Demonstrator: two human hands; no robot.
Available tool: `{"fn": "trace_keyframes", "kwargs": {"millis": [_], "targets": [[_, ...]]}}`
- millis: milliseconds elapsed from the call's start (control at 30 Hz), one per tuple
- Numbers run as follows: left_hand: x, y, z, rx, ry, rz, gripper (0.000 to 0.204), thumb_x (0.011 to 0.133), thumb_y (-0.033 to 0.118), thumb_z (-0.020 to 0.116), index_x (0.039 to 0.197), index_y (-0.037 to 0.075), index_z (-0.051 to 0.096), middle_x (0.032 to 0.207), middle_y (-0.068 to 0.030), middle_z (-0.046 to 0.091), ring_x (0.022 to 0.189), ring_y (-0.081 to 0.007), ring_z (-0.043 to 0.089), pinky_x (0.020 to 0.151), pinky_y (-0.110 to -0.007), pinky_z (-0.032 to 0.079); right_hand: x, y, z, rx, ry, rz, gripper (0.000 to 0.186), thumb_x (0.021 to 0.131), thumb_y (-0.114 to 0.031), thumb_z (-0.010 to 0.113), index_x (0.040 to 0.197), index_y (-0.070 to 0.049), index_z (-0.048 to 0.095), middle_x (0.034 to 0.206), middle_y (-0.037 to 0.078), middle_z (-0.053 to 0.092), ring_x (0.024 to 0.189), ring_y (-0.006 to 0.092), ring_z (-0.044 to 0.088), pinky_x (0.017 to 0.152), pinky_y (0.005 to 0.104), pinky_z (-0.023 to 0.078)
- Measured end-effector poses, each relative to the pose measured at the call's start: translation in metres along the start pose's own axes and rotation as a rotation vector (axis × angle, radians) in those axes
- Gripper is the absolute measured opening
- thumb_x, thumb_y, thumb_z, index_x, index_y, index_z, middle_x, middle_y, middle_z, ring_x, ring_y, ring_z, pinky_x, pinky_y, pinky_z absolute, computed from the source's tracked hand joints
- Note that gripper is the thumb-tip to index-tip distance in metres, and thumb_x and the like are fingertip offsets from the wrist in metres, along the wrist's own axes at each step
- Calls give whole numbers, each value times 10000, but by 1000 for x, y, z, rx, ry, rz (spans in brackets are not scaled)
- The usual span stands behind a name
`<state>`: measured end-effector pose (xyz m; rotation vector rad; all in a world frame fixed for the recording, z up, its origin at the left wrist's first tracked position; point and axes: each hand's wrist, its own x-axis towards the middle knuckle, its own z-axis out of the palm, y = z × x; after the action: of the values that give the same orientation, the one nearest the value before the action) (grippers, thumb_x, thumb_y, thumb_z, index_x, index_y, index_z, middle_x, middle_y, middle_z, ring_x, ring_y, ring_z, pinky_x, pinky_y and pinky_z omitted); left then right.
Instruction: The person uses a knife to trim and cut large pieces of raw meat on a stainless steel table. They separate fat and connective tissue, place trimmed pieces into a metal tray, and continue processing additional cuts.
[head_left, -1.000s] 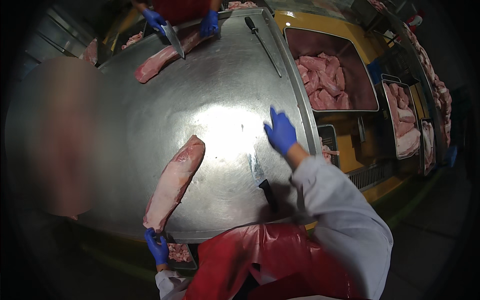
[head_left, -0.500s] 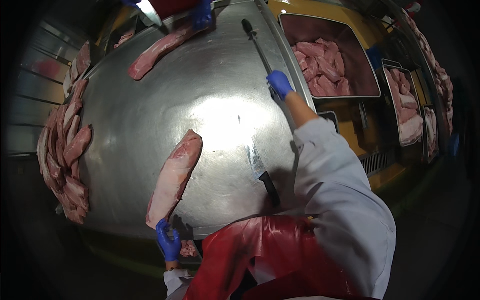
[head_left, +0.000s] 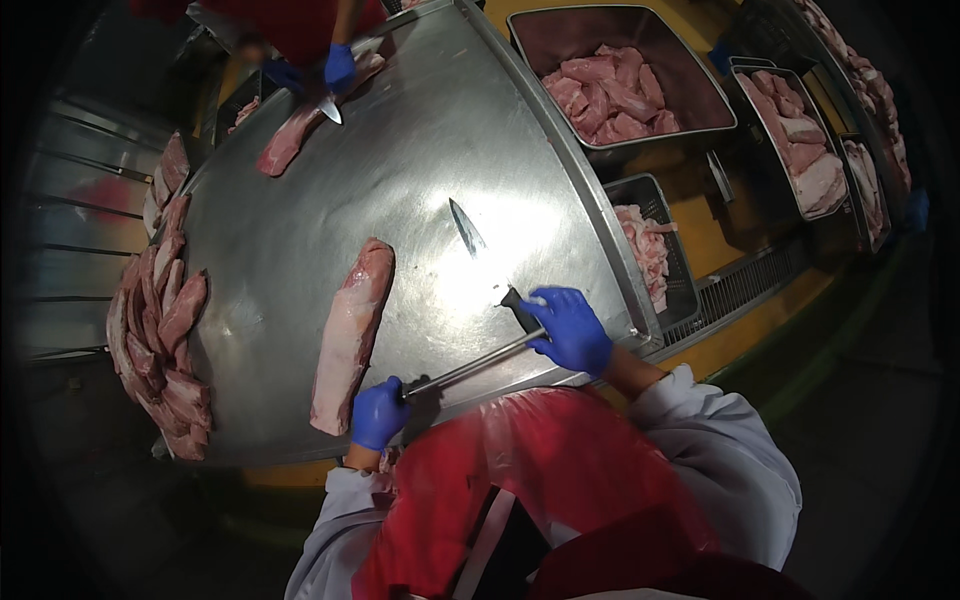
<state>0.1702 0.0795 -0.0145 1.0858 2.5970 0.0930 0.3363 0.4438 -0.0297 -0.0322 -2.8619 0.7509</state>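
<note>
My left hand (head_left: 378, 415) is closed around the handle end of a sharpening steel (head_left: 475, 366), low by the table's near edge. The rod slants up to the right and its far end meets my right hand (head_left: 572, 332). That hand is closed at the black handle of a knife (head_left: 467, 228), whose blade points away over the bright metal table (head_left: 270, 330). The handle's end is hidden under the palm. Just left of my left hand lies a long pale slab of pork loin (head_left: 350, 340), touched by neither hand.
Several meat strips (head_left: 160, 340) are heaped at the table's left edge. Across the table, a co-worker's gloved hand (head_left: 340, 68) rests by a meat strip (head_left: 290, 140), near a knife blade (head_left: 331, 110). At right stand a deep meat tub (head_left: 690, 135) and a trimmings crate (head_left: 685, 290).
The steel has come from the table's far right into my left hand, which has left the loin's end. My right hand has drawn back to the knife. The co-worker's knife is now at the meat.
</note>
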Motion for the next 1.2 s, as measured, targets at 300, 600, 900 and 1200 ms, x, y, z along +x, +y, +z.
{"fn": "trace_keyframes", "kwargs": {"millis": [300, 600, 900, 1200], "targets": [[-73, -54, 76, -417, 15, -363, 323, 830, 275, 698, 972, -7, 634, 855, -261, 679, 831, -441, 672, 696, -489, 517, 45, 27, 106, 198, -88, 587, 748, 783, -107, 678, 1463, -62, 369, 1274, 246, 579, 1139, 372, 601, 896, 437, 521], [35, 49, 82, -646, -205, -167, 469, 954, 416, 579, 1061, -40, 597, 946, -279, 688, 897, -446, 671, 785, -476, 524, -3, 21, 59, 1086, -91, 743, 160, 966, -132, 613, 1043, -22, 527, 704, 55, 585, 501, 140, 579, 448, 299, 488], [37, 63, 81, -501, -236, -108, 469, 968, 419, 535, 1045, -41, 584, 915, -295, 678, 872, -461, 661, 799, -519, 521, -62, -43, -46, 730, -847, 634, 789, 910, -128, 587, 1595, -270, 221, 718, 137, 655, 548, 208, 615, 560, 356, 526], [16, 68, 52, -622, -305, -118, 407, 987, 385, 551, 1025, -19, 576, 827, -237, 673, 756, -385, 667, 702, -486, 532, 125, 35, 75, 239, 24, 484, 670, 988, -211, 490, 1588, -254, 194, 889, 299, 675, 793, 473, 656, 757, 533, 521]]}}
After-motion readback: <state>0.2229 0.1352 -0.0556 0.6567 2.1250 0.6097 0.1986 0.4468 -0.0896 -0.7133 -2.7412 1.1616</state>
